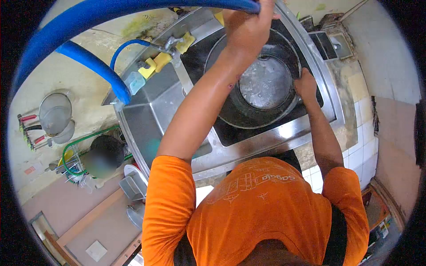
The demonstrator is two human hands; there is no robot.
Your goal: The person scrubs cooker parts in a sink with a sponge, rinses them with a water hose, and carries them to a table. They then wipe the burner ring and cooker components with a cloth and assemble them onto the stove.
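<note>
A large, dark round pot (248,120) sits in the right basin of a steel sink (284,135). Cloudy, bubbly water (266,84) lies in its bottom. My left hand (249,26) reaches over the pot to its far side, fingers closed around a thick blue hose (146,9) near the end that shows. The hose's tip is hidden at the top edge of view. On the right side, my right hand (306,86) grips the pot's rim, thumb upward. My left forearm covers part of the pot's left wall.
The left basin (142,119) adjoins the pot's basin. Yellow sponges (162,61) and a tap (171,43) line the back ledge, near a pale blue container (134,82). Strainers (55,113) hang on the left wall above a dish rack (73,166). A soap dish-like tray (339,44) is at right.
</note>
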